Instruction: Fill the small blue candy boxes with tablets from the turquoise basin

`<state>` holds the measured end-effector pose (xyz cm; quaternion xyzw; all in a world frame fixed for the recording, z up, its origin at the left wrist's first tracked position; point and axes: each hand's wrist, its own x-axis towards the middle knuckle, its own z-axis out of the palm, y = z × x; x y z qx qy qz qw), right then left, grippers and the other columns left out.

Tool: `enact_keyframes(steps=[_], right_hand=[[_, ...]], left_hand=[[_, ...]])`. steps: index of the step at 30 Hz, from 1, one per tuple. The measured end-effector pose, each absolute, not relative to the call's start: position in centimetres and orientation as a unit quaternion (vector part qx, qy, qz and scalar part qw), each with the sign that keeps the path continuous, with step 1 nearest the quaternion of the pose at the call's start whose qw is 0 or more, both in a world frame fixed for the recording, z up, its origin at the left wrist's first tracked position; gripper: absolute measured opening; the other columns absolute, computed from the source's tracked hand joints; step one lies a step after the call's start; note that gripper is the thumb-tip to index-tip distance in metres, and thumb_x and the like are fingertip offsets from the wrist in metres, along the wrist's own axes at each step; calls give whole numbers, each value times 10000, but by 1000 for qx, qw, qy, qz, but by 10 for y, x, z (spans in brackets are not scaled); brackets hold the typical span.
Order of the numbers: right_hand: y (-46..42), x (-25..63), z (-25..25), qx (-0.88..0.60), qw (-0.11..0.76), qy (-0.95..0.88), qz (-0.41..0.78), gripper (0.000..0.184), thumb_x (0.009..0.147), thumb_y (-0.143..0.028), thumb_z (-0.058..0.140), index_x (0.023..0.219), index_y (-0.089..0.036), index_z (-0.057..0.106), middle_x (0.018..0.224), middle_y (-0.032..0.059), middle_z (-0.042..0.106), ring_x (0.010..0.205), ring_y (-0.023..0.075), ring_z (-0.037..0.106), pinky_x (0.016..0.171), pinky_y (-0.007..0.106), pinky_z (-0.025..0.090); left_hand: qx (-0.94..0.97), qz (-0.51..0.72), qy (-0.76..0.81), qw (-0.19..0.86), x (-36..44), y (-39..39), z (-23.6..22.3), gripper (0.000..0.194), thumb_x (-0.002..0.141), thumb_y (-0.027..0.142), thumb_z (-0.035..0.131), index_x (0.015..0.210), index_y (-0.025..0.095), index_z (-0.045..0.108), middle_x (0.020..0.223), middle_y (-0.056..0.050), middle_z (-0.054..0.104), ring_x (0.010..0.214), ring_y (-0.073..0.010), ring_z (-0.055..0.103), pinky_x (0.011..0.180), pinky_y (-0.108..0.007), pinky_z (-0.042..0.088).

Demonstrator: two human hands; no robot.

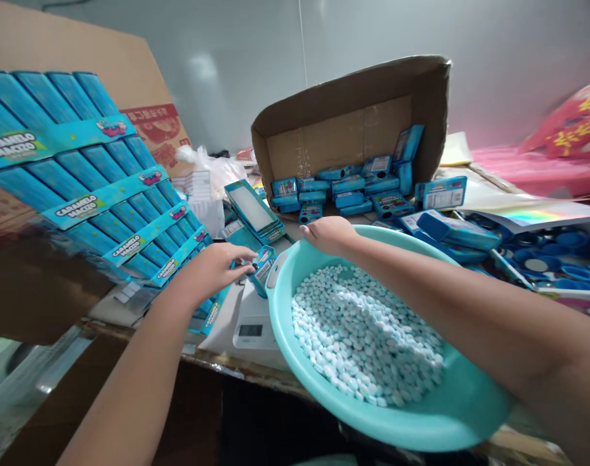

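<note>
Blue box (264,264), L hand (221,264) fingers part-curled, pinching its side.
R hand (331,234) mostly closed at basin (474,388) rim, contents can't tell; best keep box steady.

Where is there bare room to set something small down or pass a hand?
A narrow strip of pale tabletop lies bare between the stepped display of blue cartons and the white digital scale. The brown cardboard box probably leaves passing room above its small blue boxes. It's crowded right of the teal plastic basin, with more blue boxes and round blue pieces.
</note>
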<state>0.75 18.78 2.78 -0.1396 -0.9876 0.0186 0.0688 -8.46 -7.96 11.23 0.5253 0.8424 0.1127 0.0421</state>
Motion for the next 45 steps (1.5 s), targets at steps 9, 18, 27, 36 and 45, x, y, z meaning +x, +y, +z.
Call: enact_keyframes(steps=[9, 18, 27, 36, 45], right_hand=[[186, 10, 28, -141, 72, -987, 18, 676, 1064, -472, 164, 988, -162, 761, 1022, 174, 753, 962, 303, 701, 756, 344, 443], [187, 8, 26, -162, 50, -986, -3, 695, 1063, -482, 166, 955, -148, 765, 999, 189, 743, 927, 314, 694, 760, 370, 451], [185, 7, 25, -181, 49, -982, -3, 662, 1073, -491, 216, 999, -124, 762, 940, 192, 724, 901, 298, 676, 706, 359, 411], [186, 7, 22, -184, 44, -982, -8, 654, 1073, -487, 233, 940, -129, 763, 949, 199, 732, 867, 287, 675, 682, 356, 394], [186, 8, 22, -170, 47, -984, -20, 640, 1064, -476, 200, 942, -159, 742, 948, 168, 736, 869, 304, 688, 670, 351, 410]], left_hand=[[473, 211, 855, -2, -81, -92, 138, 327, 952, 385, 578, 1230, 301, 727, 1291, -11, 710, 1172, -252, 651, 979, -351, 520], [680, 130, 707, 147, 60, -55, 84, 260, 969, 324, 588, 1171, 222, 717, 1129, -69, 733, 1012, -240, 678, 879, -359, 533], [685, 119, 659, 288, 77, -32, 54, 299, 950, 408, 583, 1107, 231, 765, 1064, -45, 769, 962, -246, 697, 676, -366, 477], [594, 273, 754, 60, 64, -48, 63, 287, 984, 412, 580, 1163, 244, 728, 1191, -60, 707, 1126, -224, 651, 999, -358, 502], [344, 376, 857, -74, -35, -74, 34, 183, 897, 280, 695, 1062, 200, 687, 1189, -84, 678, 1122, -209, 647, 998, -323, 507]])
